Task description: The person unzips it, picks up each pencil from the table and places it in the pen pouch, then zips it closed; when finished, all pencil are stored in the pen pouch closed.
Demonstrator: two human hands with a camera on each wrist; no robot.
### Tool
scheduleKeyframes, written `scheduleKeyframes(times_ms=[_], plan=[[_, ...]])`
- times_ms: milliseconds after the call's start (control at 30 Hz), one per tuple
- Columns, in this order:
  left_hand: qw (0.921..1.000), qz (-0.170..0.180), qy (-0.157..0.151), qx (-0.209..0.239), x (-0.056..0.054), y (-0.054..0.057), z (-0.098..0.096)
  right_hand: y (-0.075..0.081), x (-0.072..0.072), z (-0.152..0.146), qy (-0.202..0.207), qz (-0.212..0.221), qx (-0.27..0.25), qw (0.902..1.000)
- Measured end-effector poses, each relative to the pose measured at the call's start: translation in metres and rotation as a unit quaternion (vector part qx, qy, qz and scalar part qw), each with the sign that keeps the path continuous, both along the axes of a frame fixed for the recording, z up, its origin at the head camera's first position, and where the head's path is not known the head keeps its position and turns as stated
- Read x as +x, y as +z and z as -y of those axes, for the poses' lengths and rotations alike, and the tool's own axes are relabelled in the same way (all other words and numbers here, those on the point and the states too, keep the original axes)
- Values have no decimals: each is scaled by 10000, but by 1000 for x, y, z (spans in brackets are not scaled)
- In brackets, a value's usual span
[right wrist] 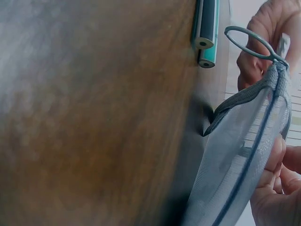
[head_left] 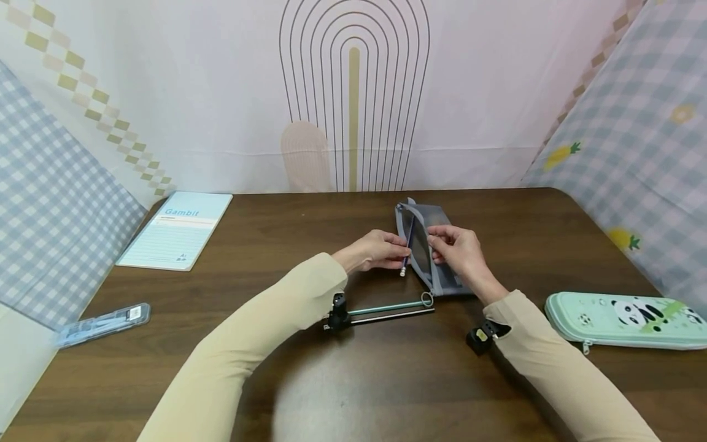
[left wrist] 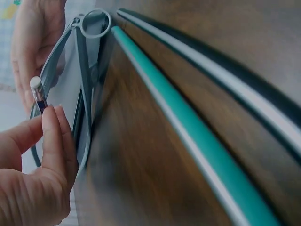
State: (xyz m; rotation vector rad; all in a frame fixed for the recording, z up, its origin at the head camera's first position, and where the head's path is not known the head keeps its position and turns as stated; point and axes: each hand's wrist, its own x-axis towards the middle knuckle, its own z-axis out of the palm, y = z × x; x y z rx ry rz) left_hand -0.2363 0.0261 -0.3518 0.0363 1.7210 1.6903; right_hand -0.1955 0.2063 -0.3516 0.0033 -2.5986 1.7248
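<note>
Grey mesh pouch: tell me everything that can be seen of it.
The grey, see-through mesh pouch has fabric edging and a round grey ring at its near corner. It sits right of centre on the dark brown wooden table, its long mouth gaping toward the left. The bare right hand pinches the pouch's edge. A dark-blue pencil with a white eraser, held in the bare left hand, reaches into the mouth, eraser end outside. Whether pencil or left hand touches the pouch is unclear.

Head view: bright, mostly sharp; pale glare on tabletop (head_left: 331,399), six o'clock; shadow beside right sleeve (head_left: 566,368), four o'clock. Wrist views: dimmer, hazy, tabletop blurred. Right wrist: whitish sheen, ten o'clock; dark shadow beside pouch (right wrist: 228,146).
</note>
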Motion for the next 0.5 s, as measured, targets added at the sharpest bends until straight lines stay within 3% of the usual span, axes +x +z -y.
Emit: scheduleKeyframes(times_ms=[333,500], plan=[[9983,-221,538,67,3,-4,-28,1,0,-1,7,24,109,9999],[9968,-139,725,308,7,-7,-35,1,1,-1,12,20,88,10000]])
